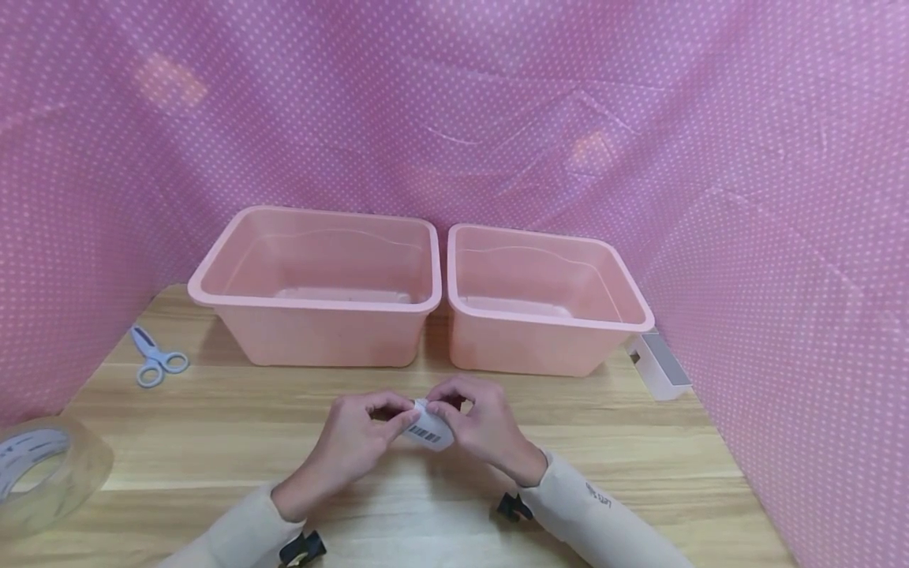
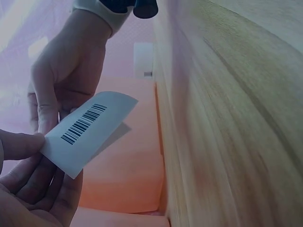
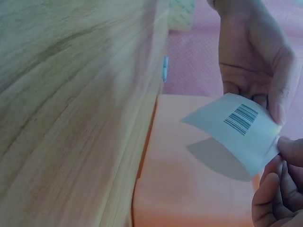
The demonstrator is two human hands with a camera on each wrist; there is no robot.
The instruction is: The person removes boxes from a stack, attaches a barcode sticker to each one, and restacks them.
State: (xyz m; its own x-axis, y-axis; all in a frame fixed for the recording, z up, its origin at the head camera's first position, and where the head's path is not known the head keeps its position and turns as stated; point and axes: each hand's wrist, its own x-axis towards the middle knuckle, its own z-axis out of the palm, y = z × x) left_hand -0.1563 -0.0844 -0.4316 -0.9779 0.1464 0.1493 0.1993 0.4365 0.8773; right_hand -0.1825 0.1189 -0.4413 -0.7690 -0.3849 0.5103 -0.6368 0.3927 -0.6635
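Note:
A small white barcode label point(image 1: 432, 432) is held up in front of the two pink bins, its printed face toward me and slightly curved. My left hand point(image 1: 353, 436) pinches one edge of it between thumb and fingers. At the neighbouring upper corner, my right hand point(image 1: 491, 430) also pinches it, the fingertips of both hands close together. In the left wrist view the barcode on the label point(image 2: 87, 130) shows plainly. The right wrist view has a grey shape behind the label point(image 3: 236, 123); whether it is a shadow or a second layer, I cannot tell.
Two pink bins, the left bin point(image 1: 319, 335) and the right bin point(image 1: 525, 347), stand side by side at the back. Light blue scissors point(image 1: 147, 345) lie at the left, with a wide roll of clear tape point(image 1: 88, 465) nearer. A white-and-grey box point(image 1: 662, 367) sits right of the bins.

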